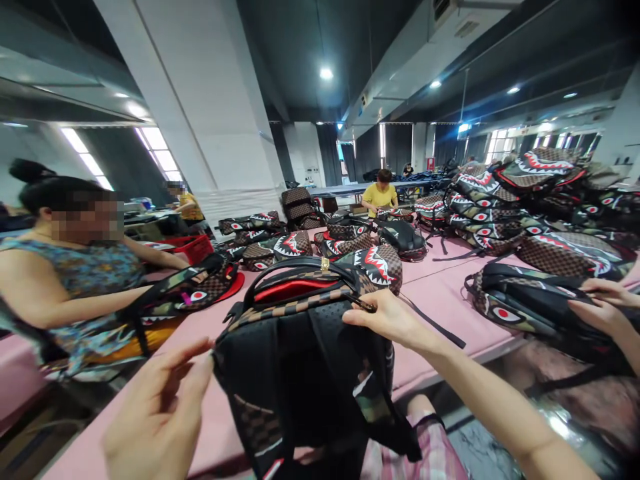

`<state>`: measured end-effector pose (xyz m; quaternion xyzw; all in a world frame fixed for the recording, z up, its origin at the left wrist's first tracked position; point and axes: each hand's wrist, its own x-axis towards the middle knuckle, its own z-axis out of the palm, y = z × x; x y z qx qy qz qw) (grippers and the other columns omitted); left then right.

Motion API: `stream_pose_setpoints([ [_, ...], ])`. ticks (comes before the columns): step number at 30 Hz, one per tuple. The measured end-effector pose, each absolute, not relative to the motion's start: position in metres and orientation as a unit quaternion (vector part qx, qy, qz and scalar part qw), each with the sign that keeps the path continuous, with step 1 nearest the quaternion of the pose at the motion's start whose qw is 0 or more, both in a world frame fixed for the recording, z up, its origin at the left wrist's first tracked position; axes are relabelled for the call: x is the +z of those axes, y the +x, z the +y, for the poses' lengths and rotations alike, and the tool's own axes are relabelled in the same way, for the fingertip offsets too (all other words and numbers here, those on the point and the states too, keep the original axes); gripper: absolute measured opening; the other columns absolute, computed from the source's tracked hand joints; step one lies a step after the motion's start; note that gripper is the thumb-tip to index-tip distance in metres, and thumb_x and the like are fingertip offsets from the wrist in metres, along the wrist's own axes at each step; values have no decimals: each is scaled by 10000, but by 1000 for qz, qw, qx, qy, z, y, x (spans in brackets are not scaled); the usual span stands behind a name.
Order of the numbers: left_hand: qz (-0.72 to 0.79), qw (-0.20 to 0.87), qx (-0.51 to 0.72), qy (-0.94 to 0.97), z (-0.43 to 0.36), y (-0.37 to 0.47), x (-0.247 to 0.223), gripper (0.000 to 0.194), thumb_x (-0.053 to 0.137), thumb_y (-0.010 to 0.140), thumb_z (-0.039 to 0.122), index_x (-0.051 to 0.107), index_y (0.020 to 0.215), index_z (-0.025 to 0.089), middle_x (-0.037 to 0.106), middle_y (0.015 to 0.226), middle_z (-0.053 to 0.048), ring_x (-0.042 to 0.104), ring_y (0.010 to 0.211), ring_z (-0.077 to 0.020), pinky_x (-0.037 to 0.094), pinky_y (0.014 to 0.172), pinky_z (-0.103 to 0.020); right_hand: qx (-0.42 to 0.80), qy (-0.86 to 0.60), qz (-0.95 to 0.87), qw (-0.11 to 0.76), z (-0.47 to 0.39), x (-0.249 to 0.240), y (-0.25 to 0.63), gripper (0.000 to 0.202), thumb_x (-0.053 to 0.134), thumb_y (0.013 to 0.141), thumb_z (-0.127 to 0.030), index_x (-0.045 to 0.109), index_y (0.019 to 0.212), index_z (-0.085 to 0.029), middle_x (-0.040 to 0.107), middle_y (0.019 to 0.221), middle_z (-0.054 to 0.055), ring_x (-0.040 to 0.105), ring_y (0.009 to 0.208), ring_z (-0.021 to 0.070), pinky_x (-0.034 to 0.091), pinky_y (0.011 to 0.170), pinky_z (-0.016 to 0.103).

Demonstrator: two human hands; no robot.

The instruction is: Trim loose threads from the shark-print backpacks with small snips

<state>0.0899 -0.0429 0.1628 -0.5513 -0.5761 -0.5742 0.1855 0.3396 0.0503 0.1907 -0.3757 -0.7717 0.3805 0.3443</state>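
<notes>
If the right hand (387, 320) loses its pinch at the top edge, the black fabric backpack with brown-checkered trim (310, 373) could sag or tip; the left hand (160, 403) meets the opposite corner, grip unclear. Position: roughly upright between both hands, pink-covered counter (450, 300) beyond. Appearance: black back panel nearest, top gaping, red lining (287, 290) exposed.

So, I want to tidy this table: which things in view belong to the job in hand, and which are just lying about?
In hand:
black-backed backpack
its top handle
right hand gripping its top
left hand by its edge

Lying about:
stacked backpacks at right
shark-mouth backpack just beyond
</notes>
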Motion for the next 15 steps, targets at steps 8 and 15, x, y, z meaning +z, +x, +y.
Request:
stream_pose_setpoints([
  [8, -536, 291, -265, -747, -4, 132, 196, 376, 313, 891, 382, 650, 952, 226, 548, 1193, -107, 455, 1129, -310, 393, 898, -499, 508, -232, -714, 422, 18, 174, 332, 323, 563, 728, -409, 386, 588, -178, 339, 589, -46, 283, 539, 77, 234, 480, 211],
  [15, -547, 207, -367, -723, -8, 119, 197, 432, 279, 889, 401, 643, 808, 182, 576, 1119, -103, 523, 1055, -244, 409, 925, -426, 429, -96, -841, 316, 13, 173, 335, 368, 535, 789, -285, 309, 519, -179, 383, 494, -59, 388, 488, 60, 281, 477, 178],
])
